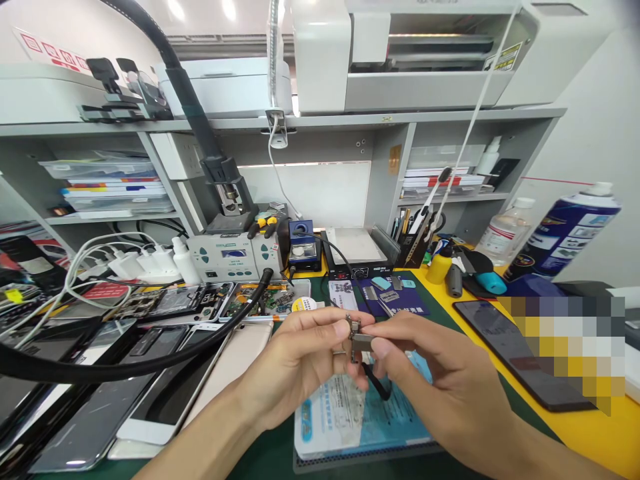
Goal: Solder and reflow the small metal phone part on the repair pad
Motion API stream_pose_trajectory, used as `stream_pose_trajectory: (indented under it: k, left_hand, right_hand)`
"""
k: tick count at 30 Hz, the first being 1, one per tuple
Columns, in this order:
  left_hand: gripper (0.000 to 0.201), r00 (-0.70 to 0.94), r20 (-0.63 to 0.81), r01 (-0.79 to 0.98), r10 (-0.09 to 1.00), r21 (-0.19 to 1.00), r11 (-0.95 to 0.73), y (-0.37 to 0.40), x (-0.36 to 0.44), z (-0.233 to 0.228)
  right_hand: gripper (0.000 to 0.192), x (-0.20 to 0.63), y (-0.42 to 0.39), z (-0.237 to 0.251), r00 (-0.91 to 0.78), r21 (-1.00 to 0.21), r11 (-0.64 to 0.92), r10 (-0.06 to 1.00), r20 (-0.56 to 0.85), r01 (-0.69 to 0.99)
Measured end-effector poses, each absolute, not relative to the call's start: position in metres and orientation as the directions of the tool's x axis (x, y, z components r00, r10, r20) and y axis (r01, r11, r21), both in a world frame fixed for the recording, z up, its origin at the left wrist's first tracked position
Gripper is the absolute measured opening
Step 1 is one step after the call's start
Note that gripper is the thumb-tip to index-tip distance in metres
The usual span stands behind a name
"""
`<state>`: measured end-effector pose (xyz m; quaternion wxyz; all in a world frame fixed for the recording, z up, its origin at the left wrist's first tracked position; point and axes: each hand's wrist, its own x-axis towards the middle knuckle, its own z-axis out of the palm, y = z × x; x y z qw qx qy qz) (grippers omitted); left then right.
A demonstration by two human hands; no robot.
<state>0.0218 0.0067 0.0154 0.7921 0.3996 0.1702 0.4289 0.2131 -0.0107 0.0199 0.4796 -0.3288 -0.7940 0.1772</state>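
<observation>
Above a blue-and-white printed packet (345, 413), my left hand (305, 343) pinches a small electronic part (354, 328) with metal and dark bits between thumb and fingers. My right hand (425, 360) comes from the other side, thumb and index finger closed on a small flat grey piece (363, 342) that meets the part. Whether the two pieces are joined cannot be made out. A black strip (377, 383) hangs in a curve below the fingers. Part of the left fingers is hidden behind the electronic part.
Several phones (170, 380) lie on the left, crossed by a thick black hose (150, 370). Behind stand a soldering station (233, 257) and a heating plate (360, 248). To the right are a dark phone (520, 353), a spray can (565, 230) and a clear bottle (505, 233).
</observation>
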Motion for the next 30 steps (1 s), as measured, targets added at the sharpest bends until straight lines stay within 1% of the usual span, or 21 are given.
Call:
stream_pose_trajectory:
  k: [2,5,7,12,19,24,26,30]
  left_hand:
    - [0.022,0.577,0.071,-0.544,0.813,0.776,0.319,0.0074,0.0215,0.0162]
    - [0.024,0.578,0.074,-0.552,0.813,0.769,0.322,0.009,0.0209,0.0165]
    - [0.026,0.579,0.073,-0.553,0.812,0.767,0.325,0.0102,0.0206,0.016]
    - [0.024,0.574,0.048,-0.544,0.817,0.768,0.338,0.0112,0.0214,0.0141]
    - [0.023,0.574,0.027,-0.552,0.819,0.751,0.362,0.0125,0.0222,0.0146]
    - [0.023,0.58,0.02,-0.545,0.814,0.752,0.37,0.0129,0.0208,0.0139]
    - [0.022,0.585,0.019,-0.544,0.811,0.751,0.375,0.0128,0.0206,0.0137]
    - [0.021,0.591,0.013,-0.542,0.807,0.747,0.385,0.0125,0.0216,0.014]
  right_hand:
    - [0.014,0.2128,-0.0108,0.0187,-0.319,-0.581,0.729,0.682,0.658,0.361]
    - [0.02,0.212,-0.0111,0.0173,-0.312,-0.571,0.745,0.665,0.679,0.345]
    - [0.024,0.2113,-0.0112,0.0172,-0.305,-0.594,0.74,0.672,0.675,0.315]
    - [0.022,0.2091,-0.0103,0.0178,-0.276,-0.703,0.675,0.736,0.618,0.224]
    - [0.025,0.2074,-0.0097,0.0154,-0.256,-0.737,0.645,0.761,0.595,0.202]
    - [0.019,0.2064,-0.009,0.0153,-0.228,-0.709,0.663,0.749,0.622,0.241]
    - [0.016,0.207,-0.0089,0.016,-0.231,-0.676,0.681,0.732,0.641,0.281]
    - [0.016,0.2098,-0.0093,0.0176,-0.269,-0.594,0.719,0.69,0.672,0.361]
